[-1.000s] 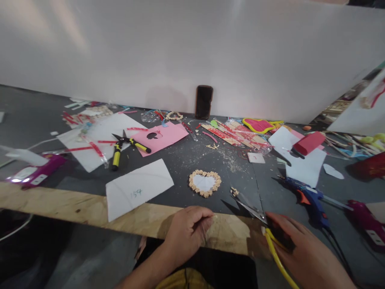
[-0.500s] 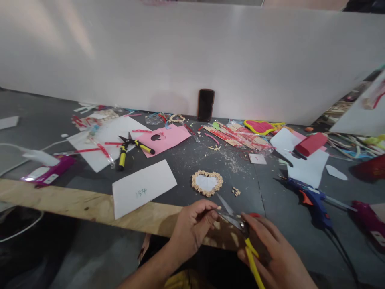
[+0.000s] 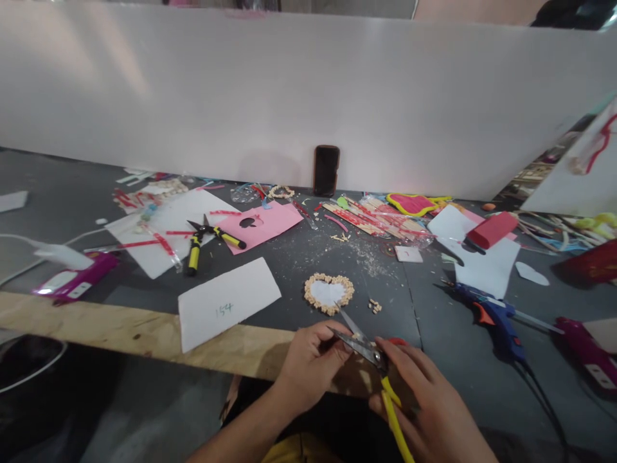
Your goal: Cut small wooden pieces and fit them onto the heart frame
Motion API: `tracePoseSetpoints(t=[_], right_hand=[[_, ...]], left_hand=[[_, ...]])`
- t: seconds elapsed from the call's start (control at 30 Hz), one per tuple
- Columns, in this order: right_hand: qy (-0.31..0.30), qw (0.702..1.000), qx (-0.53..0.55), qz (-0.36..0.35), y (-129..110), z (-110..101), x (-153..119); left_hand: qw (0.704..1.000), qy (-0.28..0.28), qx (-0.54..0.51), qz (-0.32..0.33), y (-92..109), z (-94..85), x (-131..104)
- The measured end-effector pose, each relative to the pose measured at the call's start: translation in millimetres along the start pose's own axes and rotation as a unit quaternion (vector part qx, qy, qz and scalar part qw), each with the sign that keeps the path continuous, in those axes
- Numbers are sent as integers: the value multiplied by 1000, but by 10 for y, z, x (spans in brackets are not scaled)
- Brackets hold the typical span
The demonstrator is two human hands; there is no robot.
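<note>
My right hand [image 3: 421,395] grips a pair of scissors [image 3: 378,355] with yellow handles, blades apart and pointing up and left. My left hand [image 3: 311,363] is closed in a pinch at the blades, thumb against fingers. What it pinches is mostly hidden behind the scissors; a small pale bit shows between the blades. Just beyond the blade tips lies a white paper heart [image 3: 328,293] edged with small wooden pieces [image 3: 313,299]. To its right sits a little pile of cut wooden bits [image 3: 375,306].
A white card marked 154 [image 3: 226,305], pliers [image 3: 205,238] and pink paper [image 3: 260,226] lie left. A phone [image 3: 326,170] leans on the white partition. Wrapped sticks [image 3: 371,215] lie behind. Right are a blue glue gun [image 3: 496,319] and its cord. The table's wooden edge [image 3: 260,341] is close.
The scissors have shifted slightly left and up, their blades now overlapping my left fingertips. The pale bit at those fingertips is now mostly covered. The view has turned a little.
</note>
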State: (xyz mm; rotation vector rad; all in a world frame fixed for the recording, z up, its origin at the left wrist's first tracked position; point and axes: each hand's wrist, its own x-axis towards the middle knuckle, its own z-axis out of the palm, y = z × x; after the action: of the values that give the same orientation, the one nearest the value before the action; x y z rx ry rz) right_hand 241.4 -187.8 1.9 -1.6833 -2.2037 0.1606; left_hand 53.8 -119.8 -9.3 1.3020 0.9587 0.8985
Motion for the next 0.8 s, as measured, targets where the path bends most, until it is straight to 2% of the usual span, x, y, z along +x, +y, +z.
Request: tracePoseSetpoints(t=[0.17, 0.37, 0.53, 0.7, 0.8], right_hand=[[18, 997, -49, -51, 4, -2, 50], [22, 995, -74, -63, 17, -22, 95], [37, 993, -89, -66, 60, -32, 95], [48, 994, -87, -49, 51, -38, 99], [52, 993, -100, -44, 34, -54, 97]], left_hand=[[996, -15, 69, 46, 57, -23, 37], [990, -15, 115, 85, 118, -29, 89], [994, -15, 94, 48, 112, 25, 99], [993, 23, 101, 49, 152, 87, 114], [994, 16, 107, 34, 203, 82, 126]])
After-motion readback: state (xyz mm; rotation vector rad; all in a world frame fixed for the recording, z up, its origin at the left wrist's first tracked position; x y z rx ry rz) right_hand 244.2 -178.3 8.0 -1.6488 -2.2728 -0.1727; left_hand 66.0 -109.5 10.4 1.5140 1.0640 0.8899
